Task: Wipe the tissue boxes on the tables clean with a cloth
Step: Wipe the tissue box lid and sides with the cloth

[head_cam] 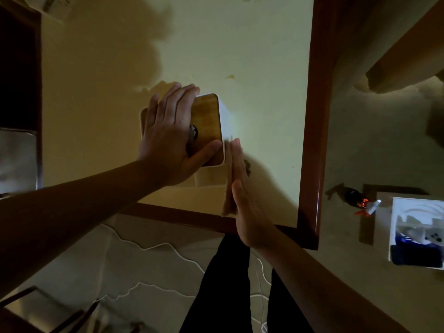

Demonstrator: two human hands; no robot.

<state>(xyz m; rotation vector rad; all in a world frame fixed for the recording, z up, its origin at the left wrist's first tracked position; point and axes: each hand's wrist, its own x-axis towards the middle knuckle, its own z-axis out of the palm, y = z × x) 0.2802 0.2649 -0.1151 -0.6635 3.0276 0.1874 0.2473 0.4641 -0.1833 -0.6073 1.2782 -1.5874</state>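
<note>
The left hand (168,135) lies spread flat on the lid, fingers straight, steadying the tissue box (211,126); the right hand (242,195) — also flat, fingers straight — presses a tan cloth (227,188) against the box's right wall. The step in hand looks like wiping that side; next probably comes another face, needing a shifted brace. The box, white with a wooden lid, stands on the pale table (252,56) near its front edge.

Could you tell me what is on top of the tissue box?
The left hand lies flat on the tissue box lid, covering its left part and most of the dark opening. The rest is bare wood.
</note>
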